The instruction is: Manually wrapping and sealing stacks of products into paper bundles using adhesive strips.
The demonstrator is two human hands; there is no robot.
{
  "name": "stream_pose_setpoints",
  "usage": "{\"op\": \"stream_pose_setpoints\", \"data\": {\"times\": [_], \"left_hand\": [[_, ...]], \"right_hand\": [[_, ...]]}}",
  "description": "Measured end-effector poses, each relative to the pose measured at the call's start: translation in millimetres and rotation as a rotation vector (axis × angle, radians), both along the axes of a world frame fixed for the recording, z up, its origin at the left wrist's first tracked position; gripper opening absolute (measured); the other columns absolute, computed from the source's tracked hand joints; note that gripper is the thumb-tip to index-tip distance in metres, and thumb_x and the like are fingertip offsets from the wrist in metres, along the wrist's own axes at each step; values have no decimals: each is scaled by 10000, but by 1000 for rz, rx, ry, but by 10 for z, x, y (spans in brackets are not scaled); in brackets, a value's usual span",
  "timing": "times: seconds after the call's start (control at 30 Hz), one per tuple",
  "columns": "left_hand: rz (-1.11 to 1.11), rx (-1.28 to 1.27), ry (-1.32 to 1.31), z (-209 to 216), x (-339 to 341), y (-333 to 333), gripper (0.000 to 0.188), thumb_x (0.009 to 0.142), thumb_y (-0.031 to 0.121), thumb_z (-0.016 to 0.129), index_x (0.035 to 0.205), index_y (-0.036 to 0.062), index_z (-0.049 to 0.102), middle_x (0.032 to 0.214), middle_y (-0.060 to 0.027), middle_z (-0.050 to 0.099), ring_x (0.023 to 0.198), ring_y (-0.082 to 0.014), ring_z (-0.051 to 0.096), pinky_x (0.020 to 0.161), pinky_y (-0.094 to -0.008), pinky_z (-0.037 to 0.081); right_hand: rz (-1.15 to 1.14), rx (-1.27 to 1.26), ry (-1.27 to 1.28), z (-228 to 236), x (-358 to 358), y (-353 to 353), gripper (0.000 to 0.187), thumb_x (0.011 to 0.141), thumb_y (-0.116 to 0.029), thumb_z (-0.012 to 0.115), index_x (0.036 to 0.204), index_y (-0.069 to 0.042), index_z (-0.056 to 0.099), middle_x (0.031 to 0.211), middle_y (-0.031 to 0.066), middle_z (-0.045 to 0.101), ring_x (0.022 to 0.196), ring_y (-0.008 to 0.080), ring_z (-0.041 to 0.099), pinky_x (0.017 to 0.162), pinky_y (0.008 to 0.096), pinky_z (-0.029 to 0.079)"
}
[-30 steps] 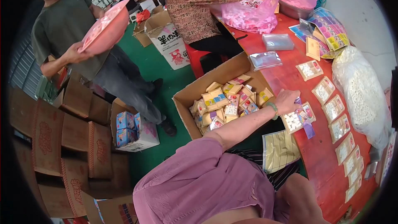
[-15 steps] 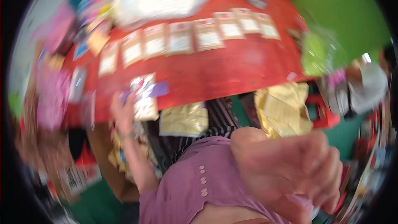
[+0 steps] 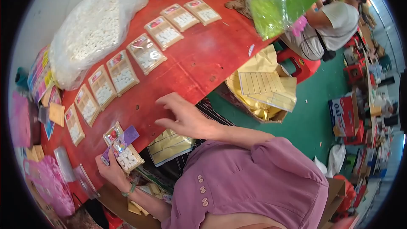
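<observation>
My left hand (image 3: 112, 170) is closed on the near end of a small tan tray (image 3: 129, 159) at the table's near left edge. White cube-like pieces fill one part of it, and a red picture shows in another. A purple paper strip (image 3: 131, 134) lies across its middle, one end beside my left thumb. To the right of that tray, my right hand (image 3: 184, 116) hovers over the table edge with nothing in it, thumb and fingers apart. Several similar trays (image 3: 123, 76) stand in a slanting row farther back on the red table (image 3: 186, 70).
Behind the row lies a big clear bag (image 3: 95, 29) of white pieces. A bright green bag (image 3: 267, 15) sits at the far right. Beyond the table edge stands a box (image 3: 258, 87) of gold sheets. Another person (image 3: 335, 25) sits at the back right. Pink plastic (image 3: 48, 182) lies left.
My right hand has swung from close in front of the view to the table edge. The left hand still holds the tray with the purple strip. The view has turned and become sharper.
</observation>
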State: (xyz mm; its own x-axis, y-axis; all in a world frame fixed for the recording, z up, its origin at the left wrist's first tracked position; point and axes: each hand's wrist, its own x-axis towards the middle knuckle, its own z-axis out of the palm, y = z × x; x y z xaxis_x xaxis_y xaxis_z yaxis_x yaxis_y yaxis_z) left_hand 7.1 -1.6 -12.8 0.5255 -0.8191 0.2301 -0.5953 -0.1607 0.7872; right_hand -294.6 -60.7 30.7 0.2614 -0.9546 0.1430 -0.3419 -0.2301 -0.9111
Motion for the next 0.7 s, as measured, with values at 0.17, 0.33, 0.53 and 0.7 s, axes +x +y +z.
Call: {"op": "stream_pose_setpoints", "data": {"times": [0.17,0.33,0.53,0.7], "left_hand": [[14,4,37,56,-86,16,229,864,163,685,836,-22,552,729,-39,605,670,-99,523,655,-276,466],[-39,5,92,51,-128,40,217,868,147,683,825,-16,546,737,-30,600,678,-94,514,649,-267,453],[-66,-57,188,-40,-122,14,209,863,130,686,825,-24,551,753,-42,617,682,-101,531,648,-271,459],[-80,-53,157,-9,-144,-22,202,870,126,677,839,-32,555,766,-50,625,682,-107,545,646,-284,471]], "right_hand": [[109,-372,133,-181,363,24,464,767,-240,736,1129,-39,525,1117,143,518,1014,324,515,845,414,430],[94,-376,228,-217,343,61,410,760,-231,738,1075,-59,539,1099,122,529,981,319,524,821,409,428],[-381,-554,227,-89,-444,-356,424,790,-219,727,1124,-32,546,1050,166,591,992,335,568,868,410,459],[-688,-342,35,274,-1339,-1273,701,801,-247,721,1315,84,379,918,127,624,792,164,615,711,303,501]]}}
